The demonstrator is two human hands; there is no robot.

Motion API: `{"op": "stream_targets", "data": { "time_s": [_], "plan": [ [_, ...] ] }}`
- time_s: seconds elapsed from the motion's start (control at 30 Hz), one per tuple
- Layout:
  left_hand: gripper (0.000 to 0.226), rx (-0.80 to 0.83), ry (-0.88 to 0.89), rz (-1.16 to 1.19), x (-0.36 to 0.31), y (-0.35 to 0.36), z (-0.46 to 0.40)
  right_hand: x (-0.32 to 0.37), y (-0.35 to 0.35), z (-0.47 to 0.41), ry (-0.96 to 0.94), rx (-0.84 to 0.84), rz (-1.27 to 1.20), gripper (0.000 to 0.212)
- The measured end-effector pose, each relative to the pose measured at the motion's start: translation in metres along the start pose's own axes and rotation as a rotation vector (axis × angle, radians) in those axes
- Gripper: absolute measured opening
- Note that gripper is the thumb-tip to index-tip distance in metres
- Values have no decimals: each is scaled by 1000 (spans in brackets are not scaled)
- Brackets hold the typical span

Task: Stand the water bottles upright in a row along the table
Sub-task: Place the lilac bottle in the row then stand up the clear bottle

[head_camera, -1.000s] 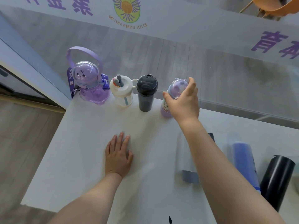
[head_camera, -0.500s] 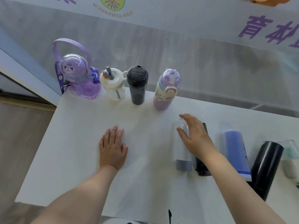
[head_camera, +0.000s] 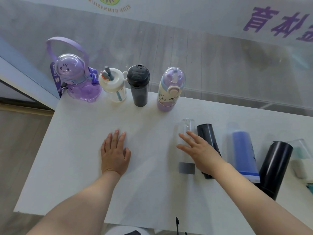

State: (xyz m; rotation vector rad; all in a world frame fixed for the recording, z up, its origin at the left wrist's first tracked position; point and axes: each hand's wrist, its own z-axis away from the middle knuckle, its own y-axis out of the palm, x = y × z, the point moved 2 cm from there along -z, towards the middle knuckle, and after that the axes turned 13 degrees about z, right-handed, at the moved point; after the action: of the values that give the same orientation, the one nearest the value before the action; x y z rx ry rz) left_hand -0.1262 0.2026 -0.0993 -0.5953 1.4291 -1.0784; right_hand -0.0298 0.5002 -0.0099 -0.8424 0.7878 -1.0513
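Observation:
Several bottles stand upright along the far edge of the white table (head_camera: pixel 81 167): a purple bear-shaped bottle (head_camera: pixel 76 78), a white-lidded clear bottle (head_camera: pixel 113 85), a dark grey bottle (head_camera: pixel 138 85) and a lilac cartoon bottle (head_camera: pixel 169 89). Lying on their sides at the right are a clear bottle with a grey cap (head_camera: pixel 185 133), a slim black bottle (head_camera: pixel 205 133), a blue bottle (head_camera: pixel 243 150) and a black flask (head_camera: pixel 274 165). My right hand (head_camera: pixel 199 150) lies with straight fingers over the clear and slim black bottles. My left hand (head_camera: pixel 115 153) rests flat on the table.
A glass wall with purple lettering runs behind the table's far edge. A pale container (head_camera: pixel 303 156) lies at the far right edge. The table's left and near edges drop to a wooden floor.
My right hand let go of the lilac bottle, now standing in the row, and came back down onto the lying clear bottle. My left hand stayed flat.

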Motion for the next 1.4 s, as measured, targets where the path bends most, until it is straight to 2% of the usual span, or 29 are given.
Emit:
{"op": "stream_targets", "data": {
  "time_s": [0.07, 0.17, 0.3, 0.5, 0.63, 0.73, 1.13, 1.4],
  "plan": [
    [62, -4, 3, 9, 0, 0, 0, -1, 1, -4, 13, -8, 59, 78],
    [62, -1, 3, 4, -1, 0, -1, -1, 2, -7, 78, -71, -30, 79],
    [62, 4, -2, -1, 1, 0, 0, 2, -7, -3, 227, -253, -299, 73],
    [62, 7, -9, -1, 0, 0, 0, 2, -17, 5, 426, -441, -604, 68],
    [62, 12, -11, 5, 0, 0, -1, 4, -12, 8, 662, -515, -855, 57],
    [62, 11, -10, 4, 0, 0, -1, -8, -8, 2, 831, -479, -976, 58],
    [63, 21, -17, -5, 1, 1, -1, -71, -34, -57, 761, -528, -976, 51],
    [63, 15, -16, -9, 0, 0, -2, -92, -39, -90, 760, -540, -993, 55]
  ]
}}
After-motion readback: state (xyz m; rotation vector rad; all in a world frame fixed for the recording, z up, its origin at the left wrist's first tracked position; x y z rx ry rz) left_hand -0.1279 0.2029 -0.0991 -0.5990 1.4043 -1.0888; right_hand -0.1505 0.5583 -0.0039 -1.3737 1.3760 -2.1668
